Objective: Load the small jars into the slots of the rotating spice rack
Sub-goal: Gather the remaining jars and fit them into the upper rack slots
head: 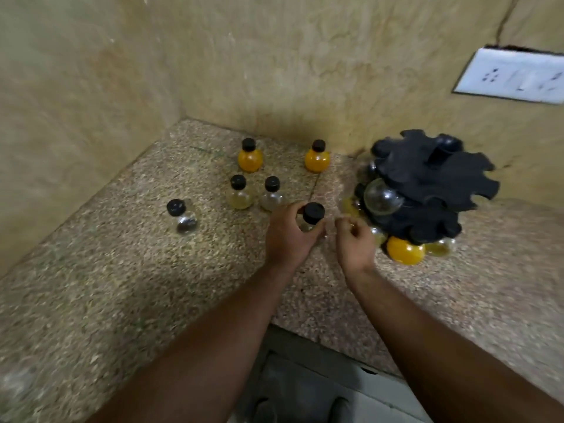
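Five loose jars stand on the speckled stone counter (pixel 106 285) in the upper middle of the frame: two filled with orange, one (pixel 250 155) at the left and one (pixel 317 156) nearer the centre, and below them a pale yellowish jar (pixel 239 192) and a nearly clear jar (pixel 272 193) side by side. A fifth, clear jar (pixel 181 215) sits apart at the left, its glass blurred so that its contents cannot be made out.

A sixth jar (pixel 312 215) is at centre frame, gripped by the left hand (pixel 288 236), whose fingers wrap its glass body and hide most of it; only the black cap and a sliver of glass show. Whether its base touches the counter cannot be told. The right hand (pixel 355 241) is just beside it, fingers curled loosely with thumb and forefinger pinched near each other, holding nothing that can be seen.

At the right of the frame stands the black spice rack (pixel 427 184), its notched tiers seen from above and smeared by motion blur. One clear round jar (pixel 383 196) hangs in a slot on its left side. Lower down, an orange jar (pixel 405 250) and a pale one (pixel 439 248) peek out from under the bottom tier, their caps hidden by the rack. Other glints of glass under the tiers are too blurred to count.

A white switch plate (pixel 512 76) on the wall is cut off by the right edge.
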`<state>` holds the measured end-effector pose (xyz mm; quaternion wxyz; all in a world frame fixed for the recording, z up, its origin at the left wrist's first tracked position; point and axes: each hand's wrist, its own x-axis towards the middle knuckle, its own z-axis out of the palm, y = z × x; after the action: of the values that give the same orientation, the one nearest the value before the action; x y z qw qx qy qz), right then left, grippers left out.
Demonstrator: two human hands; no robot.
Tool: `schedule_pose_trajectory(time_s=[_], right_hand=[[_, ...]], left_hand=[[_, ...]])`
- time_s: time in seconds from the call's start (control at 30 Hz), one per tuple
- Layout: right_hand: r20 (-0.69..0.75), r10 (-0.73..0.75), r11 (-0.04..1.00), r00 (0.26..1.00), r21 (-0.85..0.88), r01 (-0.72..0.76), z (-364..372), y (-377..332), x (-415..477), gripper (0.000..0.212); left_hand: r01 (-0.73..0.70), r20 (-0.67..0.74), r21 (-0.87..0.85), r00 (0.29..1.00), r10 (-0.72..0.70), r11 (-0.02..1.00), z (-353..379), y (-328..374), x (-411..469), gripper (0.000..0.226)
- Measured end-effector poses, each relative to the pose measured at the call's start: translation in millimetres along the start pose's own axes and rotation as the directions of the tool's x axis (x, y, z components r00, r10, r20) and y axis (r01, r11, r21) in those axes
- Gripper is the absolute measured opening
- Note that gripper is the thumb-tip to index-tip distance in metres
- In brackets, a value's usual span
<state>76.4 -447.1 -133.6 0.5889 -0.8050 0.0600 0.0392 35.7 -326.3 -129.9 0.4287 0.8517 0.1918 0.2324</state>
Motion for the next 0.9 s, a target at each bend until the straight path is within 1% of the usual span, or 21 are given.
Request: schedule_pose_trajectory(time_s=[0.07, 0.1, 0.17, 0.23, 0.33, 0.4, 0.5, 0.6, 0.7, 0.8, 0.9], right_hand=[[-0.038, 0.059, 0.976, 0.998, 0.211, -0.05, -28, -5, 9, 0.022], [-0.059, 0.098, 0.953, 0.993, 0.292, -0.077, -42, -8, 13, 0.026], [-0.107, 0.191, 0.906, 0.976, 0.402, -0.133, -68, -10, 21, 0.038], [-0.162, 0.262, 0.869, 0.951, 0.47, -0.159, -94, -10, 30, 0.041], [-0.211, 0.326, 0.843, 0.921, 0.507, -0.182, -121, -9, 40, 0.041], [-0.206, 0.353, 0.815, 0.913, 0.547, -0.192, -137, -8, 47, 0.04], [-0.15, 0.355, 0.765, 0.923, 0.614, -0.194, -153, -11, 56, 0.033], [-0.122, 0.345, 0.75, 0.931, 0.632, -0.195, -163, -14, 64, 0.023], [-0.103, 0.325, 0.762, 0.94, 0.618, -0.195, -166, -15, 72, 0.021], [-0.106, 0.302, 0.81, 0.947, 0.552, -0.196, -167, -16, 79, 0.025], [-0.072, 0.237, 0.858, 0.969, 0.484, -0.174, -170, -12, 84, 0.02]], left_hand=[[-0.049, 0.051, -0.026, 0.997, 0.051, 0.998, 16, 22, 2, 0.049], [-0.071, 0.076, -0.043, 0.994, 0.074, 0.997, 24, 33, 3, 0.049], [-0.11, 0.129, -0.093, 0.984, 0.121, 0.99, 37, 55, 3, 0.047], [-0.145, 0.188, -0.131, 0.968, 0.168, 0.981, 49, 78, 3, 0.045], [-0.193, 0.233, -0.155, 0.946, 0.226, 0.969, 66, 98, 4, 0.047], [-0.219, 0.24, -0.151, 0.938, 0.251, 0.964, 76, 107, 4, 0.049], [-0.273, 0.238, -0.124, 0.925, 0.295, 0.954, 88, 119, 3, 0.051], [-0.293, 0.25, -0.081, 0.919, 0.304, 0.953, 98, 127, 4, 0.054], [-0.324, 0.254, -0.013, 0.914, 0.317, 0.946, 108, 133, 5, 0.055], [-0.3, 0.282, -0.047, 0.911, 0.301, 0.953, 115, 137, 6, 0.051], [-0.264, 0.285, -0.095, 0.917, 0.28, 0.96, 124, 140, 7, 0.048]])
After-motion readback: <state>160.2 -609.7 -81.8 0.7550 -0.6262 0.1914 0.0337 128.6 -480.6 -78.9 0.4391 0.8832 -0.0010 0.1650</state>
